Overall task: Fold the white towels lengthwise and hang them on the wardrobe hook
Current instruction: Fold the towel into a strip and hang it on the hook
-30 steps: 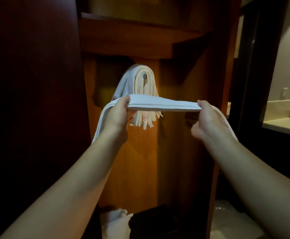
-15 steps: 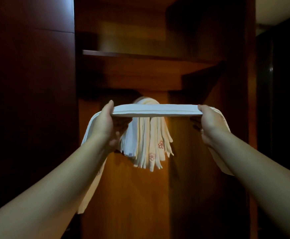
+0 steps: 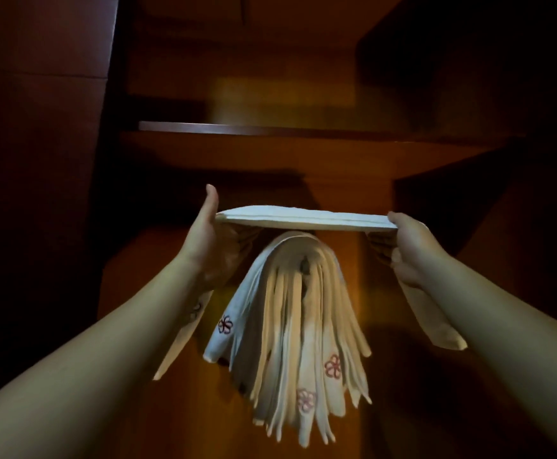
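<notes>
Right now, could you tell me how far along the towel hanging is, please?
Done: a thick bunch of folded towels already drapes over the wardrobe hook. In hand: one more folded towel is stretched level between the left hand and right hand, just above the bunch. Left: lowering it over the hook. Whether more towels wait is out of view.

held towel (image 3: 303, 220): showing as matt white woven cloth, smooth | hung towels (image 3: 290, 326): looking soft, matt, carrying stitched pink flower motifs | wardrobe panel (image 3: 336, 160): showing as polished reddish wood, softly glossy | shelf (image 3: 237, 129): gleaming along its edge
</notes>
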